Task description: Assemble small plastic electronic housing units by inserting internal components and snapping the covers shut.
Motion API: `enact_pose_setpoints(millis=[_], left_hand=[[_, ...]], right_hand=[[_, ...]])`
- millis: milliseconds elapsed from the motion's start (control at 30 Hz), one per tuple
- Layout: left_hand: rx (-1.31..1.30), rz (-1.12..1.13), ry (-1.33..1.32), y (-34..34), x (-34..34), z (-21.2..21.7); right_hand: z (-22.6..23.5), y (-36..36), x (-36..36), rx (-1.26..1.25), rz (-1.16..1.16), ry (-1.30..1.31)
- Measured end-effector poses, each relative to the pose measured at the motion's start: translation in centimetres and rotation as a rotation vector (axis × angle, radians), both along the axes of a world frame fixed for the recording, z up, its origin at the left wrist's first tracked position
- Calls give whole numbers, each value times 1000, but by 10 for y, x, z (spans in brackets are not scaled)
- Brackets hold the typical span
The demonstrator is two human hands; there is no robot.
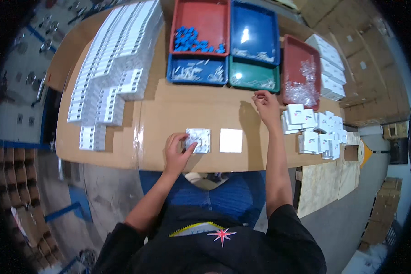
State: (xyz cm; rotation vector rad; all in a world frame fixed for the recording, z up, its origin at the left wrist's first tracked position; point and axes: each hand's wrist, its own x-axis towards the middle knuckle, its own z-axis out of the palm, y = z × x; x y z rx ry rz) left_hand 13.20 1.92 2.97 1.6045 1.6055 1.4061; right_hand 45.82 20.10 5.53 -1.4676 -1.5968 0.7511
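- At about 10 o'clock on the cardboard-covered table (178, 114), stacked rows of white boxed units (109, 59) run away from the person in long lines.
- The left hand (178, 148) lies at 6 o'clock near the table's front edge, fingers curled and pressed onto the left side of a square white switch module (200, 139); the forearm comes up from the lower edge at a slant.
- Just right of the module, apart from it, lies a plain white square plate (231, 140). Neither square has a long axis. The left hand is much the nearer to both.
- At 12 o'clock sit trays: a red tray (201, 18) with blue parts, blue trays (254, 27) and a green tray (253, 75).
- The right hand (265, 101) reaches forward on a nearly straight arm, fingertips pinched together at the green tray's near rim; whether they hold a small part I cannot tell.
- At 2 o'clock, a red tray of clear bagged parts (301, 73), then small white cartons (315, 130).
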Motion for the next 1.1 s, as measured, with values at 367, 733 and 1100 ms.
enact_pose_setpoints(millis=[367,733,1100], left_hand=[[64,-12,56,4,-2,4],[136,-49,127,0,-6,1],[141,-59,101,-2,-6,6]], right_hand=[[32,-119,-121,-360,215,372],[18,-141,-158,-228,326,194],[16,-142,-158,-227,343,193]])
